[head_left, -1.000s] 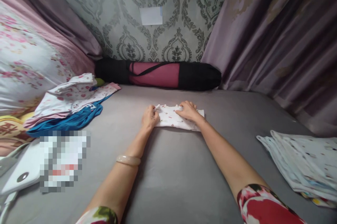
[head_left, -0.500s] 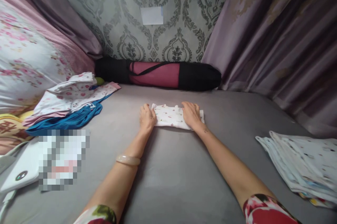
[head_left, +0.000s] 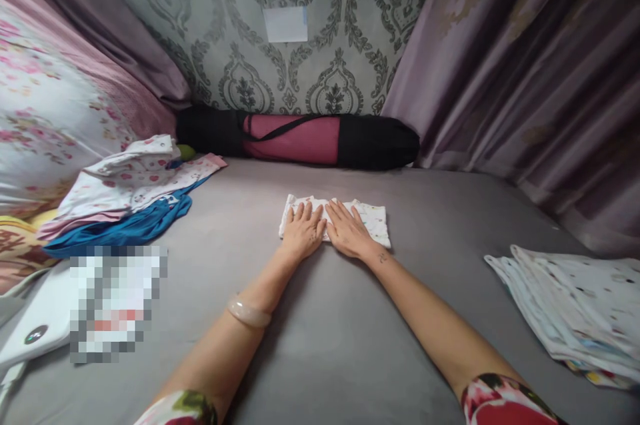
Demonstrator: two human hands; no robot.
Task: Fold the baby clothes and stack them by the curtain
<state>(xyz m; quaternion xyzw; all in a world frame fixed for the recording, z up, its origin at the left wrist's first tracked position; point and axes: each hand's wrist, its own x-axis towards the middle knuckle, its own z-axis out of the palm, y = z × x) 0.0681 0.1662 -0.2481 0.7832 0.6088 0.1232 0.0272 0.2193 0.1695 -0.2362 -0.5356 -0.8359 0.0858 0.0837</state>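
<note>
- Far left: white device (head_left: 37, 312) with a cable lay on the grey sheet (head_left: 320, 345); a blurred-out patch beside it could not be read.
- Above it, a loose heap: white printed garment (head_left: 125, 175) over a blue garment (head_left: 125, 228), rumpled, well apart from the hands.
- Left hand (head_left: 303, 228): palm down on the cloth's left half, fingers straight and slightly spread, gripping nothing.
- Centre: white printed cloth (head_left: 377, 217), folded to a small oblong, lay on the sheet under both hands. Far edge looked uneven; right end showed bare of fingers.
- Right hand (head_left: 349, 232): palm down just beside the left, fingers extended, open, nothing pinched.
- Judgement on the pressing: light, even weight from the middle outward seemed best, with both palms level so the layers did not skew. The uneven far edge deserved care; pushing hard there would likely have rucked the fold.
- Far right: stack of folded cloths (head_left: 585, 305), layers slightly fanned, well clear of the right hand.
</note>
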